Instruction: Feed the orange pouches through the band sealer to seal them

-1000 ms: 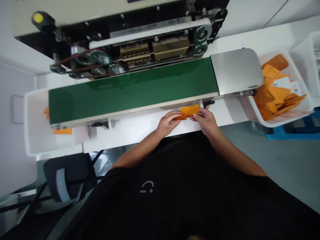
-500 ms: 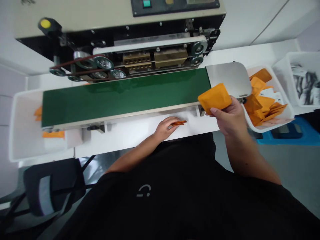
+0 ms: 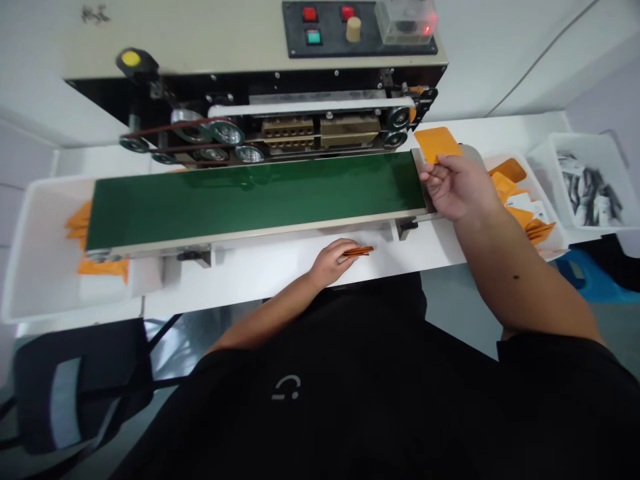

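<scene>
My right hand (image 3: 460, 183) pinches an orange pouch (image 3: 437, 143) by its lower edge. The pouch is raised at the right end of the green conveyor belt (image 3: 260, 200), close to the rollers of the sealing machine (image 3: 395, 120). My left hand (image 3: 333, 262) rests at the white table's front part, below the belt, with its fingers closed around a small stack of orange pouches (image 3: 359, 251). The stack is seen edge-on. A metal plate (image 3: 473, 157) at the belt's right end is partly hidden behind my right hand.
A white bin (image 3: 555, 223) of orange pouches stands at the right, beside another bin (image 3: 545, 157) with grey and white packets. At the left end, a white bin (image 3: 30, 267) holds more orange pouches (image 3: 103, 267). A black chair (image 3: 35, 380) is at lower left.
My right hand has carried the orange pouch up and away from me, from over the belt's front edge toward the machine's right rollers. My left hand keeps its stack in place. The view has shifted.
</scene>
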Tool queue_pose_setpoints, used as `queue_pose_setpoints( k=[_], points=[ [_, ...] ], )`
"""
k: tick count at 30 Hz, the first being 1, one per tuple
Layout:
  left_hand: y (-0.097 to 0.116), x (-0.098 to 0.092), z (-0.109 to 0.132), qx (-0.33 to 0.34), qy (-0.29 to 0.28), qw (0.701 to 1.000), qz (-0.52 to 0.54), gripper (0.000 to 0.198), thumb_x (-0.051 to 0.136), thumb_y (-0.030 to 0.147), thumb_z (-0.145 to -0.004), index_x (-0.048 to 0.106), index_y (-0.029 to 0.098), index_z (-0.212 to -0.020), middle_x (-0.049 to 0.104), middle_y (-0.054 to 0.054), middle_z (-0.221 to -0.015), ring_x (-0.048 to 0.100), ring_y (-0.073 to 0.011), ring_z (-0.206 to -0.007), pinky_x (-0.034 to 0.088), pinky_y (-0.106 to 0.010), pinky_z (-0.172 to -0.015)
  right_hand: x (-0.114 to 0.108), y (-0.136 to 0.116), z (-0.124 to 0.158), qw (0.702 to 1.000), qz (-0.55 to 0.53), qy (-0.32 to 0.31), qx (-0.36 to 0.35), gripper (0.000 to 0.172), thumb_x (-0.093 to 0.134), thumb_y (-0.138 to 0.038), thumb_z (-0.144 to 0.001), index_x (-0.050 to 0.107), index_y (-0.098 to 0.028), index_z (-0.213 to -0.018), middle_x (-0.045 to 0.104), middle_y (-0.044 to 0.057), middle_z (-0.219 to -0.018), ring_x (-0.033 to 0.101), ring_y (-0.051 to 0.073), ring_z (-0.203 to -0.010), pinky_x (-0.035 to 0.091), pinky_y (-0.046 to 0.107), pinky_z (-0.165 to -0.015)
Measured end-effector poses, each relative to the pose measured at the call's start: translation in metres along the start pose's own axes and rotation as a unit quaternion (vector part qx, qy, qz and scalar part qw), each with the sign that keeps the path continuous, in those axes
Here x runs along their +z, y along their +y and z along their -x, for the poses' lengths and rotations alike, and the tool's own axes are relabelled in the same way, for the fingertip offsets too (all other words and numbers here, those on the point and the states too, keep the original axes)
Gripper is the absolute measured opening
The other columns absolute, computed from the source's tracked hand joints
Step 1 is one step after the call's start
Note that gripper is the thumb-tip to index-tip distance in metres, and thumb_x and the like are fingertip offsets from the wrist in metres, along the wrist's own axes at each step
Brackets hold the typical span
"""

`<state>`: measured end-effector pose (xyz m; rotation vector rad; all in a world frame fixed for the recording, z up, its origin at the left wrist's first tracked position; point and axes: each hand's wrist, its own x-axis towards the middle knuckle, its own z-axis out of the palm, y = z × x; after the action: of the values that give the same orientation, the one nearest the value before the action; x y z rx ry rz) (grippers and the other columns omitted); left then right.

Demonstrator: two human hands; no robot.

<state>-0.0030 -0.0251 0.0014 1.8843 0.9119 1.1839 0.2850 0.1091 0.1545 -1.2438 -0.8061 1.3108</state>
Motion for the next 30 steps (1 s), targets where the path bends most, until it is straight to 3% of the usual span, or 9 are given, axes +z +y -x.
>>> queue_pose_setpoints(
  k=[3, 9, 14, 18, 23, 25, 27, 30],
  points=[
    [0.0, -0.001, 0.0, 0.005, -0.005, 1.0, -0.001, 0.025, 0.07, 0.03, -0.1, 0.073, 0.02, -0.123, 0.077, -0.012, -0.117, 0.075, -0.0206, -0.111, 0.062, -0.038, -0.099, 0.012, 0.003, -0.006, 0.996, -0.032, 0.028, 0.082, 0.014, 0.069, -0.024, -0.099, 0.061, -0.015, -0.091, 0.071, 0.004, -0.083, 0.073, 0.01, -0.07, 0.061, 0.015, -0.053],
    [-0.003, 0.0, 0.001, 0.013, -0.005, 1.0, 0.001, 0.025, 0.072, 0.03, -0.099, 0.073, 0.02, -0.122, 0.077, -0.012, -0.115, 0.074, -0.0205, -0.11, 0.062, -0.037, -0.098, 0.039, 0.008, -0.014, 0.996, -0.05, -0.007, 0.069, 0.009, 0.065, -0.016, -0.101, 0.06, -0.015, -0.093, 0.07, 0.003, -0.085, 0.074, 0.009, -0.074, 0.062, 0.012, -0.057],
    [-0.004, 0.001, 0.002, 0.012, -0.004, 1.0, 0.003, 0.026, 0.071, 0.032, -0.099, 0.072, 0.019, -0.122, 0.076, -0.013, -0.116, 0.074, -0.0206, -0.109, 0.062, -0.037, -0.097, 0.06, 0.016, -0.015, 0.992, -0.051, -0.043, 0.106, 0.008, 0.063, -0.016, -0.102, 0.061, -0.015, -0.094, 0.071, 0.005, -0.086, 0.073, 0.01, -0.074, 0.063, 0.014, -0.057],
    [-0.003, 0.001, 0.001, 0.011, -0.002, 1.0, 0.007, 0.026, 0.072, 0.031, -0.099, 0.072, 0.019, -0.122, 0.076, -0.013, -0.115, 0.074, -0.0209, -0.109, 0.061, -0.037, -0.097, 0.074, 0.01, 0.013, 0.986, -0.01, -0.111, 0.12, 0.015, 0.068, -0.029, -0.101, 0.065, -0.014, -0.097, 0.072, 0.007, -0.086, 0.074, 0.013, -0.075, 0.062, 0.018, -0.056],
    [0.0, -0.002, -0.001, 0.002, -0.001, 1.0, 0.005, 0.027, 0.069, 0.03, -0.101, 0.07, 0.02, -0.125, 0.074, -0.013, -0.116, 0.073, -0.0218, -0.11, 0.06, -0.039, -0.099, 0.071, 0.006, 0.084, 0.974, 0.042, -0.183, 0.126, 0.031, 0.078, -0.043, -0.092, 0.07, -0.015, -0.102, 0.07, 0.005, -0.08, 0.07, 0.013, -0.063, 0.051, 0.019, -0.047],
    [0.0, -0.002, -0.001, -0.012, 0.007, 1.0, 0.003, 0.029, 0.069, 0.031, -0.1, 0.069, 0.02, -0.126, 0.074, -0.012, -0.115, 0.072, -0.0218, -0.108, 0.06, -0.039, -0.098, 0.061, 0.019, 0.109, 0.977, 0.059, -0.179, 0.095, 0.032, 0.08, -0.045, -0.089, 0.07, -0.016, -0.098, 0.067, 0.003, -0.073, 0.065, 0.011, -0.056, 0.044, 0.019, -0.044],
    [-0.001, -0.002, 0.001, -0.039, 0.016, 0.999, 0.005, 0.034, 0.071, 0.034, -0.098, 0.068, 0.02, -0.129, 0.074, -0.012, -0.118, 0.072, -0.0225, -0.109, 0.059, -0.039, -0.098, 0.047, 0.042, 0.125, 0.986, 0.1, -0.129, 0.026, 0.03, 0.077, -0.046, -0.091, 0.069, -0.017, -0.092, 0.064, 0.001, -0.069, 0.06, 0.01, -0.053, 0.041, 0.02, -0.044],
    [-0.003, 0.0, 0.004, -0.093, 0.013, 0.995, 0.033, 0.044, 0.074, 0.038, -0.097, 0.064, 0.021, -0.136, 0.075, -0.013, -0.123, 0.073, -0.0236, -0.113, 0.058, -0.038, -0.101, 0.023, 0.081, 0.134, 0.968, 0.228, -0.026, -0.105, 0.023, 0.071, -0.042, -0.095, 0.072, -0.02, -0.098, 0.068, 0.003, -0.082, 0.063, 0.012, -0.067, 0.05, 0.023, -0.057]
  ],
)
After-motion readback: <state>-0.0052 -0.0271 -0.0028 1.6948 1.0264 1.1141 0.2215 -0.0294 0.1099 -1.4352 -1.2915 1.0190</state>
